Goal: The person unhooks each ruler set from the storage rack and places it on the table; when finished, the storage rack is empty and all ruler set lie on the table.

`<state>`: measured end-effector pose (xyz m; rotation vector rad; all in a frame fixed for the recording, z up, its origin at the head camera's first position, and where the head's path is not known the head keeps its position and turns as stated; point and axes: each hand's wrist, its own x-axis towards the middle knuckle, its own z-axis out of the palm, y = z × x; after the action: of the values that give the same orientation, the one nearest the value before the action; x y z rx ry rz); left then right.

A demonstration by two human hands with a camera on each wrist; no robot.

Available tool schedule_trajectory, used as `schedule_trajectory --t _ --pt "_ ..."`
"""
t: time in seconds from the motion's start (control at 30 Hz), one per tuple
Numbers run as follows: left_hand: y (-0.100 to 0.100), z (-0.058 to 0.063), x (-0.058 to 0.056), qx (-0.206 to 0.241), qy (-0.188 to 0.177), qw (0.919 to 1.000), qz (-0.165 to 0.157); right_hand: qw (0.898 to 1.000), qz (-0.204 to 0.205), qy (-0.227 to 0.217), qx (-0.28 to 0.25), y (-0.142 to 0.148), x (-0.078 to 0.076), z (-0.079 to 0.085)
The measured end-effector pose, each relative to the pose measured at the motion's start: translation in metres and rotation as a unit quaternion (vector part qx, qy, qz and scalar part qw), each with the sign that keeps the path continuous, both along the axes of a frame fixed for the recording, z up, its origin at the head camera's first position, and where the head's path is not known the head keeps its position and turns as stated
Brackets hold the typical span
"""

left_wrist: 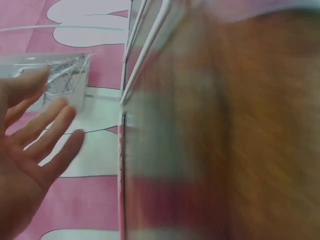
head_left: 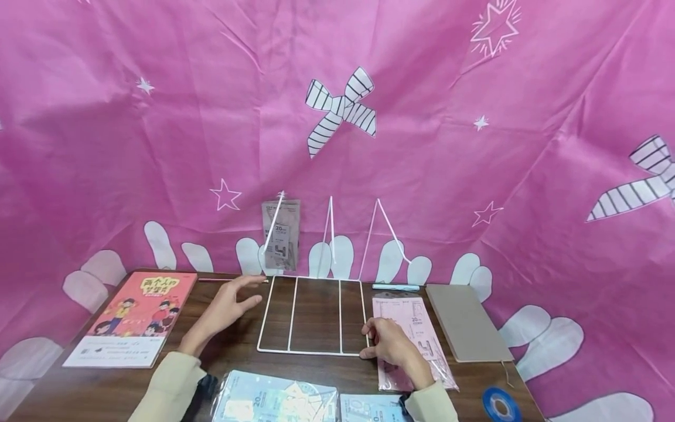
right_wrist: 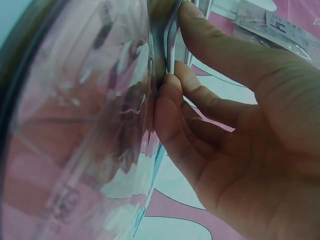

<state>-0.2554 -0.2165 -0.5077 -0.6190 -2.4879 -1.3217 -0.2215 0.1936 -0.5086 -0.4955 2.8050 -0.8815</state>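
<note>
A white wire rack [head_left: 295, 350] stands on the dark wooden table [head_left: 237, 357], its flat base toward me and its thin dividers [head_left: 331, 234] rising at the back. A grey packet [head_left: 281, 234] leans upright in its far left slot. My right hand [head_left: 367, 339] pinches the rack's near right corner, with the wrist lying on a pink ruler packet [head_left: 416, 328]. The right wrist view shows the right hand [right_wrist: 175, 50] with thumb and fingers closed on the wire. My left hand [head_left: 252, 291] hovers just left of the rack, fingers spread and empty. The left wrist view shows its fingers [left_wrist: 50, 130] near the grey packet [left_wrist: 65, 80].
A red picture book [head_left: 134, 316] lies at the left. A beige notebook [head_left: 466, 322] lies at the right, with a blue tape roll [head_left: 501, 404] at the front right corner. Blue packets [head_left: 274, 401] lie at the front edge. A light blue pen [head_left: 395, 287] lies behind the pink packet. Pink cloth [head_left: 158, 117] hangs behind.
</note>
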Motion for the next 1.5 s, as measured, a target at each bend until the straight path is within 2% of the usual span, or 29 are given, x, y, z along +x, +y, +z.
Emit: schedule_trajectory --t 0.1,0.27,0.47,0.67,0.9,1.07,1.2,1.3,1.5 --pt "0.003 0.000 -0.020 0.072 -0.008 0.9971 0.025 1.000 -0.001 0.002 -0.002 0.000 0.001 0.000" --pt "0.008 0.007 -0.046 0.175 -0.037 0.9819 0.062 1.000 -0.004 0.000 -0.006 -0.001 0.001 0.000" --pt "0.015 0.011 -0.061 0.220 -0.073 0.9692 0.083 1.000 -0.008 -0.007 -0.004 -0.001 0.001 0.003" --pt "0.021 0.012 -0.066 0.243 -0.092 0.9617 0.088 1.000 -0.008 -0.008 -0.007 -0.002 0.001 0.004" --pt "0.028 0.013 -0.069 0.265 -0.111 0.9546 0.078 1.000 -0.010 -0.010 -0.009 -0.001 0.000 0.001" --pt "0.033 0.013 -0.074 0.269 -0.122 0.9523 0.076 1.000 -0.007 -0.009 -0.012 -0.001 0.000 0.000" --pt "0.037 0.015 -0.075 0.280 -0.117 0.9507 0.063 1.000 -0.009 -0.007 -0.012 -0.002 0.000 0.000" --pt "0.040 0.016 -0.074 0.288 -0.108 0.9493 0.065 1.000 -0.011 -0.010 -0.012 -0.002 0.000 0.000" --pt "0.042 0.018 -0.069 0.283 -0.084 0.9533 0.066 1.000 -0.007 -0.006 -0.014 -0.001 0.001 0.001"
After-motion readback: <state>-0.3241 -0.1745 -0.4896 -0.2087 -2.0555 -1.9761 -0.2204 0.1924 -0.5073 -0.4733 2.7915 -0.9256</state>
